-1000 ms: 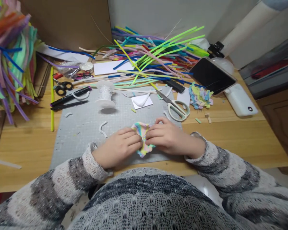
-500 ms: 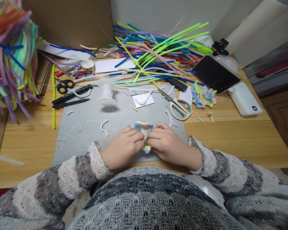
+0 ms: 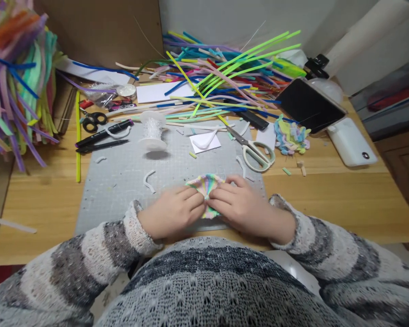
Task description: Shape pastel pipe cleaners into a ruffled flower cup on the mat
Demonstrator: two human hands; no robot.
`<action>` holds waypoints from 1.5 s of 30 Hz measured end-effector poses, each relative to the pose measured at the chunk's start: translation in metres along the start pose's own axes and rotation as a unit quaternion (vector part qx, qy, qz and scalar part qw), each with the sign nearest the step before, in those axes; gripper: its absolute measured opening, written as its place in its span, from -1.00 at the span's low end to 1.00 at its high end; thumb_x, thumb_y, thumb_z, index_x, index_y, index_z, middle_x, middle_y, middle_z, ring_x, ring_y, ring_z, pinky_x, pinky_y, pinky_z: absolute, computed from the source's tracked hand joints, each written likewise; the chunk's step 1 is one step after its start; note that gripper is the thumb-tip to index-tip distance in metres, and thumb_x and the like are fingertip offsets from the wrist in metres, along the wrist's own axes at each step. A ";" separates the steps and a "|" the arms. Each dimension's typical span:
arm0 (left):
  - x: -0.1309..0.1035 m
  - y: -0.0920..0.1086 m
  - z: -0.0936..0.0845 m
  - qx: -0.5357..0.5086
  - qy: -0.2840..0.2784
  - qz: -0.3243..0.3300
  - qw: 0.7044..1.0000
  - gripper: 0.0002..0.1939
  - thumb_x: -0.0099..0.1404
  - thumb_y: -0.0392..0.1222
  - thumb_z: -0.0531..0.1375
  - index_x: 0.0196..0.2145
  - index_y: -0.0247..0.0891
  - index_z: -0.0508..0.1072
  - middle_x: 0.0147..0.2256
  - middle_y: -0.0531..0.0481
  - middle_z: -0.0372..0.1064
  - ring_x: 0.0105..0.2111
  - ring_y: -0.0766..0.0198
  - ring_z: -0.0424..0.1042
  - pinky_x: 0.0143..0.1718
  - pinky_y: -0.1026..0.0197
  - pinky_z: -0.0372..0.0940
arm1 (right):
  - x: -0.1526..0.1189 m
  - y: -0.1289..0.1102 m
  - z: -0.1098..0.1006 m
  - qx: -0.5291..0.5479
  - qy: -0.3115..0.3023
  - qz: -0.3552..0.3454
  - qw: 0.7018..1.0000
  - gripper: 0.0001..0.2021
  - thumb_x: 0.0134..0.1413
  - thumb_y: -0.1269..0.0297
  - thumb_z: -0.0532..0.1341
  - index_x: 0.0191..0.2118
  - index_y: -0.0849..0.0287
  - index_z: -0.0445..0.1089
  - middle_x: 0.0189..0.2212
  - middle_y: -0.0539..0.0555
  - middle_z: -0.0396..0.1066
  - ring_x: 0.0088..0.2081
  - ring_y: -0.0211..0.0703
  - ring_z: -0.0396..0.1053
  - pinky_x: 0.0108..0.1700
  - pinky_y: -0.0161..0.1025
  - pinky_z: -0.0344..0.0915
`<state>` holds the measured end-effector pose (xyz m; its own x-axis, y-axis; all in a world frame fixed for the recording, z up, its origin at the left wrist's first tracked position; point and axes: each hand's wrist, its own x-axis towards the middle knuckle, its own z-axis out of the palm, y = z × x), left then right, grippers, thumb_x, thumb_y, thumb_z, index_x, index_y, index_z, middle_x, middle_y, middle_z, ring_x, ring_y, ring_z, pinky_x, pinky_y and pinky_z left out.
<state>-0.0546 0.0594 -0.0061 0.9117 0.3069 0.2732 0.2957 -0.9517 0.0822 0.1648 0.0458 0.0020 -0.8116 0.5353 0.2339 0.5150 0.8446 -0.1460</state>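
A round piece of pastel pipe cleaners (image 3: 208, 182), striped in pink, yellow, green and blue, lies between my two hands near the front of the grey cutting mat (image 3: 122, 181). My left hand (image 3: 173, 210) is closed on its left side. From the right, my right hand (image 3: 243, 204) grips it, fingertips meeting the left ones near the middle. Both hands cover much of the piece. Short white pipe cleaner bits (image 3: 149, 181) lie to the left. Beyond my right hand are scissors with pale handles (image 3: 257, 156).
A spool of clear thread (image 3: 152, 131) stands on the mat. Behind it spreads a heap of pipe cleaners (image 3: 218, 86). Black markers (image 3: 104, 136) and small black scissors (image 3: 93, 121) lie left. A pastel pipe cleaner bundle (image 3: 291, 136), a phone (image 3: 308, 106) and a white power bank (image 3: 351, 141) are right.
The pastel piece has gone from folded and narrow to more spread out and rounder, its stripes fanning from the middle. My right hand has shifted slightly right.
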 end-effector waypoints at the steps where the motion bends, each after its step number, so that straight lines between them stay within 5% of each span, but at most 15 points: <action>1: 0.001 0.003 0.000 0.010 0.006 -0.003 1.000 -0.80 0.37 -0.32 0.05 -0.36 -0.37 0.44 -0.43 -0.03 0.35 -0.40 0.24 0.31 -0.35 0.15 0.30 | 0.000 -0.006 0.001 -0.016 0.013 0.010 1.000 -0.77 0.25 0.42 0.04 -0.35 0.22 0.42 -0.40 0.06 0.44 -0.30 -0.17 0.25 -0.09 -0.14 0.04; 15: 0.011 -0.003 0.001 -0.052 -0.029 -0.052 0.997 -0.79 0.36 -0.26 0.07 -0.43 -0.31 0.41 -0.41 -0.02 0.35 -0.38 0.24 0.31 -0.36 0.17 0.27 | 0.001 -0.001 0.008 0.059 0.036 0.056 0.996 -0.74 0.22 0.44 0.08 -0.45 0.17 0.43 -0.51 -0.02 0.43 -0.38 -0.22 0.25 -0.15 -0.15 -0.01; 22: 0.001 -0.007 -0.003 -0.031 0.013 0.018 0.999 -0.81 0.40 -0.30 0.03 -0.23 -0.29 0.44 -0.21 -0.01 0.46 -0.13 0.25 0.37 0.09 0.07 0.19 | -0.003 0.028 -0.002 0.078 -0.006 -0.068 0.995 -0.81 0.27 0.39 0.07 -0.24 0.09 0.43 -0.19 -0.05 0.50 -0.10 -0.23 0.32 -0.01 -0.13 -0.01; 30: 0.003 0.015 -0.008 0.052 -0.004 0.028 0.998 -0.78 0.35 -0.35 0.05 -0.42 -0.34 0.42 -0.43 -0.03 0.37 -0.45 0.25 0.32 -0.40 0.16 0.25 | -0.003 -0.012 -0.002 -0.013 0.014 -0.024 1.000 -0.79 0.26 0.44 0.07 -0.34 0.24 0.43 -0.37 0.07 0.45 -0.27 -0.18 0.28 -0.05 -0.15 0.07; 38: 0.002 0.015 0.002 -0.080 0.038 -0.079 0.993 -0.74 0.39 -0.33 0.00 -0.36 -0.37 0.45 -0.38 -0.08 0.41 -0.31 0.24 0.35 -0.19 0.14 0.29 | -0.002 -0.005 0.006 0.058 0.030 0.018 0.998 -0.73 0.27 0.43 0.04 -0.40 0.20 0.42 -0.46 0.01 0.42 -0.34 -0.21 0.24 -0.08 -0.18 0.08; 45: 0.005 0.013 0.004 -0.119 0.031 -0.094 0.988 -0.74 0.34 -0.34 0.02 -0.48 -0.31 0.39 -0.45 -0.03 0.37 -0.39 0.26 0.31 -0.28 0.15 0.26 | 0.002 0.000 0.008 0.097 0.021 0.025 0.995 -0.73 0.23 0.44 0.05 -0.47 0.19 0.38 -0.50 -0.01 0.42 -0.38 -0.24 0.23 -0.12 -0.20 0.02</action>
<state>-0.0450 0.0487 -0.0080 0.8253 0.4850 0.2893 0.3767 -0.8545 0.3578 0.1611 0.0472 -0.0056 -0.7722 0.5793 0.2608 0.4884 0.8038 -0.3396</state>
